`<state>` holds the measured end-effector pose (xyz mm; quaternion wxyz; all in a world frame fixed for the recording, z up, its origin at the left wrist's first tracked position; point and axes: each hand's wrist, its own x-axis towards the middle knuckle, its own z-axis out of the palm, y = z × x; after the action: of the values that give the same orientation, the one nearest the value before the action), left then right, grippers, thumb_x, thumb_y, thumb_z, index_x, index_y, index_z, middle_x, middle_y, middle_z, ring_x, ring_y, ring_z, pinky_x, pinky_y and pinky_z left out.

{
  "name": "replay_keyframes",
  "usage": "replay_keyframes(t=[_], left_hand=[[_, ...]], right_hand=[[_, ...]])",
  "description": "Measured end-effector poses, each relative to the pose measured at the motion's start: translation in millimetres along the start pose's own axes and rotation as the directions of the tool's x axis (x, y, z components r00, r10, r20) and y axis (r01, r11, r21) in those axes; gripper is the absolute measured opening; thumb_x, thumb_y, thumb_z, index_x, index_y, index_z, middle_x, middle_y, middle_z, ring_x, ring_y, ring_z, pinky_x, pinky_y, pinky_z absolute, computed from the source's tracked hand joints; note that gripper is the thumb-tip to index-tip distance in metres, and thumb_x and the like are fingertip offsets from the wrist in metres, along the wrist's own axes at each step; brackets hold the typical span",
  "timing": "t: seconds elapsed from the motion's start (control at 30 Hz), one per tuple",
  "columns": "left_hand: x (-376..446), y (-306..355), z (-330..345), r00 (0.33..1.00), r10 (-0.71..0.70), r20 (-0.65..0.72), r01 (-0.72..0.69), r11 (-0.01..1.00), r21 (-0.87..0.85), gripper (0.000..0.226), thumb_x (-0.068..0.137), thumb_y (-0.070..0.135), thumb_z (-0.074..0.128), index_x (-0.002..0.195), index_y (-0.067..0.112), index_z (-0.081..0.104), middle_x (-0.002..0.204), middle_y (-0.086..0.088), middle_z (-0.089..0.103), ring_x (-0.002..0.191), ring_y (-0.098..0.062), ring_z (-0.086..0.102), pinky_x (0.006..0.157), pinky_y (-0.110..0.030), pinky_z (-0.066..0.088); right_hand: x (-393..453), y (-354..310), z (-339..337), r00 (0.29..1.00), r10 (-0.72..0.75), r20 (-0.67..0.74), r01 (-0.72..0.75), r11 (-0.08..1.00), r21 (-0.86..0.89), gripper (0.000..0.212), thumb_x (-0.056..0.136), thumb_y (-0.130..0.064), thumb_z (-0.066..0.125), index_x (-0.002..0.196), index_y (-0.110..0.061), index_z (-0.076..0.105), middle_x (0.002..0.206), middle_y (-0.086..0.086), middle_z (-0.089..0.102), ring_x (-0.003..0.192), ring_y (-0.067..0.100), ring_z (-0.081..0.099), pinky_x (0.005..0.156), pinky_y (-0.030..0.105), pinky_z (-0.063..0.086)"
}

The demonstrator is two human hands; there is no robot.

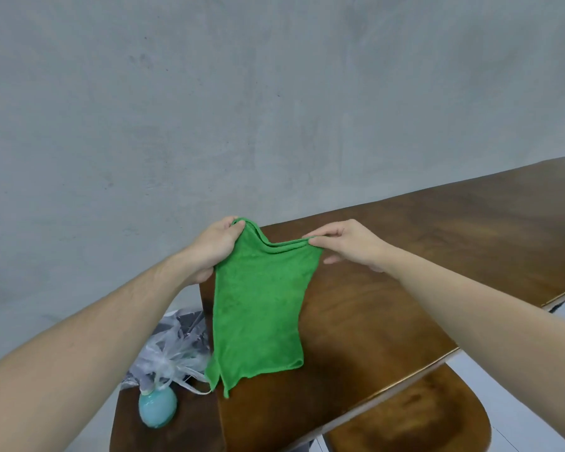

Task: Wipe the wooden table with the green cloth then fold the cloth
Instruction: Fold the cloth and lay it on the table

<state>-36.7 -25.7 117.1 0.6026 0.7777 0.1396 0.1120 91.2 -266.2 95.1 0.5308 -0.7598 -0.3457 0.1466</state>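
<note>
We find the green cloth (261,305) lifted off the wooden table (405,256), doubled over and hanging at centre frame. The left hand (214,247) pinches its top corner at ten o'clock, the right hand (346,243) pinches the corner at two o'clock. We judge wiping finished, folding begun; further folds and setting down remain.

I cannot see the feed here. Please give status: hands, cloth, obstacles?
Left hand and right hand pinch top corners of green cloth. Cloth doubled, hanging over wooden table. Nothing blocking.
</note>
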Motion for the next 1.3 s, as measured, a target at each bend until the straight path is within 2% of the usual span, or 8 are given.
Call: replay_keyframes(t=[0.17,0.33,0.57,0.77,0.87,1.1,1.2,1.3], left_hand=[[52,-37,-12,1.000,-0.007,-0.012,0.008,0.989,0.145,0.028,0.107,0.032,0.039,0.108,0.019,0.064,0.108,-0.006,0.072,0.104,-0.022,0.067,0.096,-0.040,0.051],[109,-66,-26,0.996,-0.071,-0.051,0.081,0.964,0.253,0.025,0.105,0.034,0.043,0.113,0.023,0.064,0.110,-0.002,0.069,0.096,-0.014,0.065,0.069,-0.029,0.055],[145,-85,-45,0.990,-0.075,-0.121,0.085,0.994,0.073,0.016,0.103,0.024,0.052,0.104,0.016,0.066,0.108,-0.005,0.069,0.102,-0.018,0.067,0.076,-0.028,0.058],[97,-93,-70,0.988,0.032,0.149,-0.065,0.974,0.218,0.013,0.096,0.013,0.061,0.096,0.013,0.074,0.092,-0.009,0.074,0.082,-0.018,0.064,0.071,-0.029,0.052],[69,-98,-73,0.932,0.039,0.360,-0.164,0.931,0.325,0.011,0.088,0.030,0.072,0.094,0.022,0.079,0.092,-0.020,0.071,0.078,-0.025,0.061,0.073,-0.035,0.047],[39,-112,-54,0.765,-0.147,0.626,-0.305,0.774,0.554,0.020,0.084,0.053,0.071,0.087,0.034,0.079,0.090,0.014,0.070,0.081,-0.015,0.065,0.077,-0.037,0.053],[47,-124,-53,0.832,-0.096,0.546,-0.291,0.764,0.577,0.044,0.083,0.067,0.062,0.074,0.026,0.074,0.085,0.004,0.064,0.077,-0.014,0.062,0.077,-0.031,0.049],[63,-136,-48,0.938,0.107,0.330,-0.301,0.725,0.620,0.023,0.088,0.051,0.065,0.089,0.028,0.067,0.099,0.008,0.057,0.082,-0.010,0.057,0.078,-0.028,0.046]], right_hand=[[46,35,-4,0.997,0.035,-0.062,-0.025,0.987,0.157,0.016,0.097,-0.017,0.067,0.109,-0.014,0.077,0.102,0.000,0.079,0.091,0.010,0.073,0.076,0.024,0.057],[113,65,-4,0.991,0.050,-0.127,-0.055,0.998,-0.039,0.010,0.093,-0.018,0.072,0.100,-0.015,0.080,0.074,-0.013,0.075,0.059,0.001,0.062,0.065,0.019,0.052],[165,81,13,0.995,0.055,-0.088,-0.052,0.998,0.037,0.002,0.089,-0.020,0.077,0.089,-0.021,0.078,0.096,-0.011,0.078,0.091,-0.001,0.070,0.087,0.018,0.052],[126,81,20,0.987,0.058,0.147,-0.070,0.995,0.078,0.003,0.089,-0.013,0.076,0.091,-0.012,0.078,0.095,-0.005,0.079,0.091,0.005,0.071,0.085,0.018,0.052],[96,81,20,0.943,0.135,0.303,-0.136,0.991,-0.017,0.009,0.089,-0.011,0.076,0.095,-0.005,0.078,0.095,-0.003,0.079,0.089,0.007,0.071,0.084,0.019,0.052],[41,76,43,0.806,0.369,0.464,-0.122,0.869,-0.479,0.017,0.089,-0.043,0.074,0.094,-0.028,0.080,0.087,-0.009,0.078,0.082,0.005,0.069,0.083,0.025,0.055],[44,74,52,0.891,0.308,0.333,-0.124,0.872,-0.474,0.028,0.095,-0.049,0.064,0.092,-0.024,0.076,0.078,-0.004,0.076,0.069,0.006,0.067,0.073,0.023,0.055],[59,81,55,0.970,0.174,0.171,-0.045,0.817,-0.574,0.023,0.092,-0.049,0.068,0.107,-0.032,0.071,0.096,-0.009,0.066,0.091,0.010,0.059,0.085,0.027,0.047]])
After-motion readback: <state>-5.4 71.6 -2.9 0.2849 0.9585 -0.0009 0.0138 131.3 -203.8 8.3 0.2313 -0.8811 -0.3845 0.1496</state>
